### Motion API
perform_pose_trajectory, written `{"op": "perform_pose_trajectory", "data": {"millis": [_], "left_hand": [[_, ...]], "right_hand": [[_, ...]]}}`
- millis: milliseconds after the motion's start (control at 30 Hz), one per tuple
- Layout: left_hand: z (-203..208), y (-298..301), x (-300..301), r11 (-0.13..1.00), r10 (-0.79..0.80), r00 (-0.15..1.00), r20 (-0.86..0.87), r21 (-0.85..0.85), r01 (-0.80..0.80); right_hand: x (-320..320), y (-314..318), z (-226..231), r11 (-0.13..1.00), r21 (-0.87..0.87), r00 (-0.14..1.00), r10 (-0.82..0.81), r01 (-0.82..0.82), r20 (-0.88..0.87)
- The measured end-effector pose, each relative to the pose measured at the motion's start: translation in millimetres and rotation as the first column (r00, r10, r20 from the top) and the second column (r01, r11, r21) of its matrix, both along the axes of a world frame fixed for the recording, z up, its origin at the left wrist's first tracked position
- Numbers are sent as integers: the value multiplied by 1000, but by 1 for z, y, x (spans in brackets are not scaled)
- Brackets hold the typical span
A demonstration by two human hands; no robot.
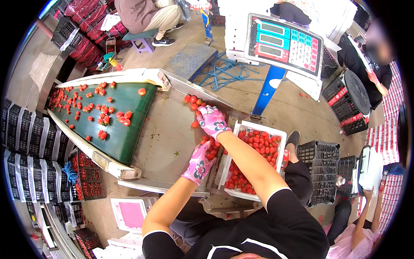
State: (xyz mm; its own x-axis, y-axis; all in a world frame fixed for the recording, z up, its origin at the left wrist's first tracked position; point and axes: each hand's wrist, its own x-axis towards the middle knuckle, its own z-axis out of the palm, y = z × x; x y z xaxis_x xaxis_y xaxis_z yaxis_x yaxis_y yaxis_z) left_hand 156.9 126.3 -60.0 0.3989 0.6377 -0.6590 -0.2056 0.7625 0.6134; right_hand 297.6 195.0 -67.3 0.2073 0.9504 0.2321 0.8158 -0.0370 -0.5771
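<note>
Both hands wear pink flowered gloves over a bare metal sorting tray (161, 134). My right hand (212, 121) curls over red cherry tomatoes (193, 106) near the tray's far right side; its fingertips are partly hidden among them. Closer to me, my left hand (199, 163) is cupped against another cluster of cherry tomatoes (212, 151) along the tray's right edge. Just right of the tray stands a white crate (263, 127) filled with cherry tomatoes, partly covered by my right forearm.
A green conveyor belt (138, 116) with scattered tomatoes meets the tray on the left. Beyond the crate, a digital scale display (284, 45) rises on a blue post (268, 90). Black crates (319, 172) stand at right. Other people sit at the back and right.
</note>
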Motion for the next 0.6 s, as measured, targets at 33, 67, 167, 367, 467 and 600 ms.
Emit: {"op": "perform_pose_trajectory", "data": {"millis": [33, 67, 167, 367, 467, 600], "left_hand": [[-2, 1, 0, 1000, -10, 1000, 16, 5, 10], [-5, 2, -1, 1000, 8, 1000, 30, 9, -8], [-8, 2, -5, 999, 35, 999, 37, -11, -35], [13, 4, -7, 998, 51, 997, 49, -29, -50], [33, -1, 5, 986, 143, 989, 41, -96, -139], [30, 1, 11, 979, 188, 979, 82, -101, -179]], "right_hand": [[-2, 4, 2, 999, -41, 1000, -11, 11, 13], [-4, 7, 3, 998, -69, 1000, -7, 8, 25], [-7, 13, 14, 990, -143, 998, 23, -15, 58], [-5, 9, 11, 999, -2, 986, -45, 46, 158], [7, 3, 10, 994, -81, 967, -55, 77, 250], [27, 5, 19, 959, -280, 999, -27, 39, 45]]}}
